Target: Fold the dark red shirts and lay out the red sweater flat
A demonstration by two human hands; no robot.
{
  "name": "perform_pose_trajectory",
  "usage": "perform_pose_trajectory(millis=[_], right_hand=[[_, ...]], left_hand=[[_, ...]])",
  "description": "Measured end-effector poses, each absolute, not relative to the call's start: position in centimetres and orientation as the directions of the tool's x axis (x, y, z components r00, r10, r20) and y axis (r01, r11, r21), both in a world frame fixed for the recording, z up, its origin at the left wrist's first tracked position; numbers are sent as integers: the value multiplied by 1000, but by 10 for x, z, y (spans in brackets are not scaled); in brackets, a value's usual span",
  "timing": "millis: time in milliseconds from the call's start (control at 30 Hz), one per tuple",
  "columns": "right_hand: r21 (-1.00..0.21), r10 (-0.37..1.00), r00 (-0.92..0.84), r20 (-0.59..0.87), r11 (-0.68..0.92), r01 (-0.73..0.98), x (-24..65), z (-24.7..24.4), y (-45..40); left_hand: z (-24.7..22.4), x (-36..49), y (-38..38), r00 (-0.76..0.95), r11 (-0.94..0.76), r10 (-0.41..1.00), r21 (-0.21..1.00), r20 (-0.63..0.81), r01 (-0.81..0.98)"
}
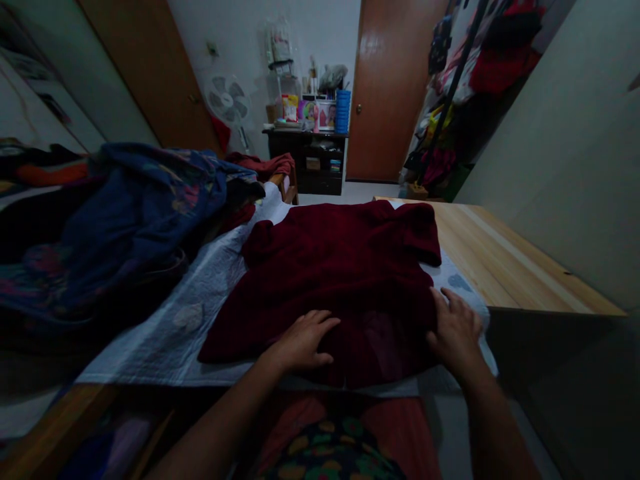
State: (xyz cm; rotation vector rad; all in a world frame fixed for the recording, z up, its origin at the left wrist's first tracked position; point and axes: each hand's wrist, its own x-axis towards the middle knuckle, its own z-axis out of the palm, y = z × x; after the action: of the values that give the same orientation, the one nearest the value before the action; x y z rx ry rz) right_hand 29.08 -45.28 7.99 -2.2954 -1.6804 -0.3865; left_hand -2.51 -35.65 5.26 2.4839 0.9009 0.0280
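Head view: a dark red short-sleeved garment (330,267) lies spread on a pale cloth (155,350), its sleeves toward the far side. The left hand (307,339), palm down with fingers loosely spread, rests on the garment's lower part; the right hand (457,327), fingers likewise spread, lies at its right edge. Heaped clothes (140,220) occupy the left; a wood-grain board (505,260) extends at right.

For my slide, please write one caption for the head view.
Left hand and right hand at the near part of a maroon short-sleeved top spread over a pale patterned cloth.
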Motion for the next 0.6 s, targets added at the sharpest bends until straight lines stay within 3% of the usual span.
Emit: perform_pose_trajectory(millis=[133,233,300,367,467,600], right_hand=[[-168,894,231,384,-178,970,283,75,-445],[-393,869,255,424,-77,916,297,78,-447],[-550,806,361,469,-54,833,310,81,-452],[-625,702,504,504,-107,773,321,82,-459],[-525,649,537,538,-240,816,328,79,-465],[-222,802,397,447,-330,918,310,70,-465]], left_hand=[[50,-25,-356,748,-649,657,438,-90,622],[47,-29,-356,714,-650,700,429,18,627],[46,-31,-357,692,-661,715,415,99,625],[47,-32,-358,691,-684,707,394,149,614],[48,-28,-362,704,-700,695,355,143,619],[51,-18,-371,730,-714,678,309,85,628]])
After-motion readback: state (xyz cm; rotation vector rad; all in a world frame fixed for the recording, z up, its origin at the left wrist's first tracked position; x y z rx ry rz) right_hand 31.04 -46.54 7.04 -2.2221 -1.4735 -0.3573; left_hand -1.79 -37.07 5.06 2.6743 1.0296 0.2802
